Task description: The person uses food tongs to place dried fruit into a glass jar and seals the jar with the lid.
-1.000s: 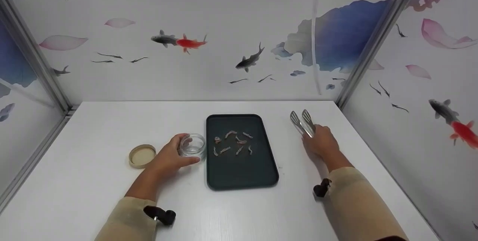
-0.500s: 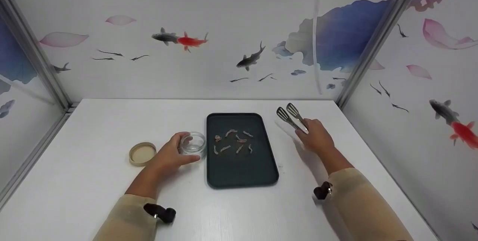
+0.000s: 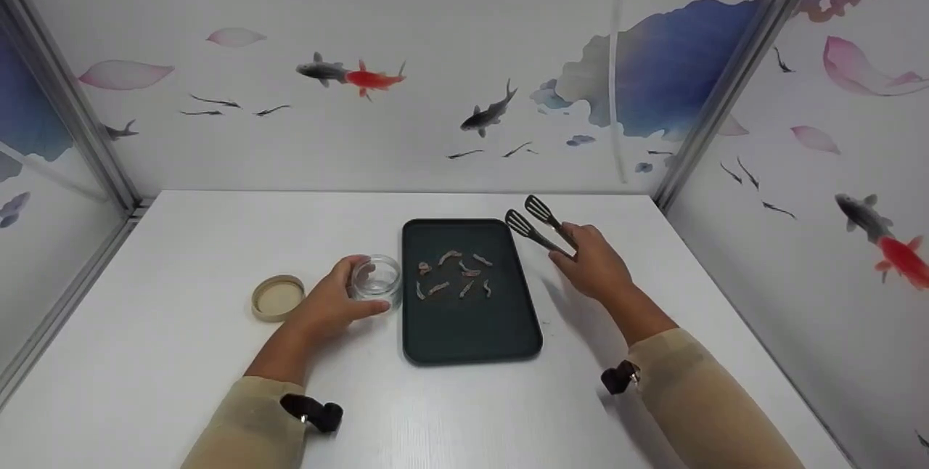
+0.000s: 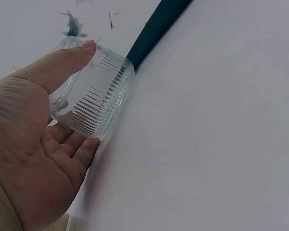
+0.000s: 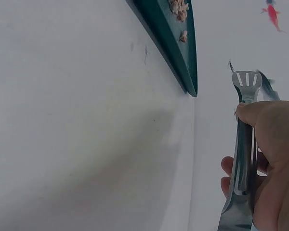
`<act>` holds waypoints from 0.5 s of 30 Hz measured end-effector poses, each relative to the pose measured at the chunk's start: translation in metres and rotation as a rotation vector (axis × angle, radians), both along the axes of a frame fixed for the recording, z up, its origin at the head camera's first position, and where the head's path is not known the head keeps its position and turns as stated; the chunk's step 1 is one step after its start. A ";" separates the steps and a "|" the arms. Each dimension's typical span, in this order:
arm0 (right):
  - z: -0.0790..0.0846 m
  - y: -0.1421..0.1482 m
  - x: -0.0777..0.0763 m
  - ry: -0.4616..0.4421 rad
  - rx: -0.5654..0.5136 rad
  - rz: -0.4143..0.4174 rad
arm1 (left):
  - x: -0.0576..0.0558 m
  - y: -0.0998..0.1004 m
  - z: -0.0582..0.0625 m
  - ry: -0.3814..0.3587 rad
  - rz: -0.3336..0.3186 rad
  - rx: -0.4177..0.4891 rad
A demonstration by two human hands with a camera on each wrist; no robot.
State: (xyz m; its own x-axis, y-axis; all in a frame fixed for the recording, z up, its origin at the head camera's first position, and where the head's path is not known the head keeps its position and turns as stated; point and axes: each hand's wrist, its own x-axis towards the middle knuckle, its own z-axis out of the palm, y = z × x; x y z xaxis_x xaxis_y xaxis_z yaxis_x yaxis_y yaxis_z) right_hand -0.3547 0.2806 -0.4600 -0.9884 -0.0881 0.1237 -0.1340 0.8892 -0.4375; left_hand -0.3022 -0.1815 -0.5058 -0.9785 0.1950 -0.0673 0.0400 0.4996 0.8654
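My left hand point(image 3: 330, 302) holds a clear glass jar point(image 3: 377, 280) upright at the tray's left edge, thumb on the near side and fingers behind. In the left wrist view the ribbed glass jar point(image 4: 98, 91) stands on the table. My right hand point(image 3: 594, 266) grips metal tongs point(image 3: 541, 231) with slotted ends, raised over the table right of the tray; their two arms stand apart. The right wrist view has the tongs point(image 5: 244, 154) between thumb and fingers. On the dark green tray point(image 3: 472, 331) lie several small, dried, twisted pieces point(image 3: 466, 289), brownish and pale.
A round beige lid point(image 3: 278, 298) lies on the white table point(image 3: 181, 353), left of my left hand. Behind the table rises a white wall panel point(image 3: 421, 157) painted with fish and petals. Metal posts point(image 3: 700, 120) frame the side panels.
My right hand has lifted the tongs and carried them left, so their slotted ends now reach the tray's far right corner. The left hand and jar have stayed in place.
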 end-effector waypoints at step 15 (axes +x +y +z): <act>-0.002 -0.023 0.008 -0.047 0.024 0.112 | 0.000 0.001 0.001 -0.011 0.014 -0.016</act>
